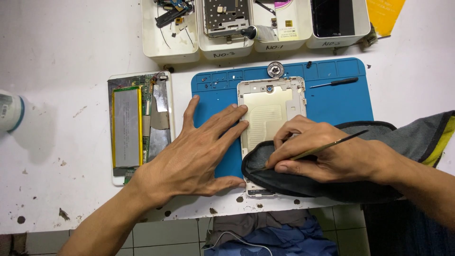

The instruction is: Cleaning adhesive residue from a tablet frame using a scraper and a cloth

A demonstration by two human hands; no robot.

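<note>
White and stained, the surface (71,42) carries a blue mat (341,102) at its middle, with tiled floor showing along the near edge.

On the mat, the right hand (322,151) is pinched together on a thin dark tool (327,147), which runs from the fingertips up and to the right. Its tip meets the near right part of a gold tablet frame (268,111) that lies flat on the mat, back side up, with a small camera hole near its far edge. A dark cloth pouch (303,185) drapes over the near end of the frame, under the right hand and wrist.

The left hand (194,156) is spread flat, fingers apart, holding nothing. Its fingertips press on the left edge of the frame, its thumb lies near the frame's near left corner, and its palm rests on the mat's left edge.

Left of that hand, just off the mat, lies an opened tablet (140,125) with a grey battery and circuit parts exposed. A small screwdriver (334,83) lies on the mat to the right of the frame, and a round metal disc (275,69) sits at the mat's far edge. Beyond the mat stands a row of white trays (170,50) holding loose parts, a metal chassis and a dark screen. A white bottle (9,111) shows at the far left edge.
</note>
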